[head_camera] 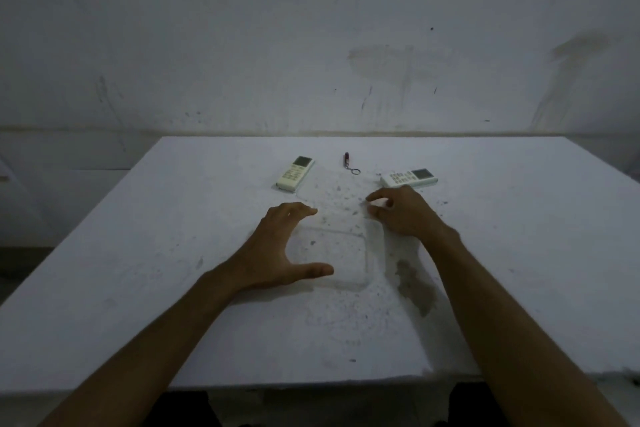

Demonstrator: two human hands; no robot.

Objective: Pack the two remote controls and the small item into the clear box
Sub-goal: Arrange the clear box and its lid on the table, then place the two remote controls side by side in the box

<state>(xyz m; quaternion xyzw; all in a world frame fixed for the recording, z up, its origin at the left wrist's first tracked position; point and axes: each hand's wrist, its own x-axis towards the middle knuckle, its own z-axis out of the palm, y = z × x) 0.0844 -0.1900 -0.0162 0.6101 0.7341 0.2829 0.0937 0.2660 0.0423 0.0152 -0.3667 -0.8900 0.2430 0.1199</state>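
A clear box [341, 253] lies on the white table [138, 253] in front of me, faint and hard to make out. My left hand [277, 246] spans its left side, thumb at the near edge and fingers at the far edge. My right hand [405, 215] has its fingers curled on the box's far right rim. Beyond the box lie a white remote control [295, 173] on the left and a second white remote control [409, 177] on the right, just behind my right hand. Between them lies the small item, a dark red keychain [347, 163] with a ring.
The table's top is speckled with dark marks, with a stain [414, 284] near my right forearm. A scuffed white wall [311, 45] stands right behind the table's far edge. The table's near edge runs under my forearms.
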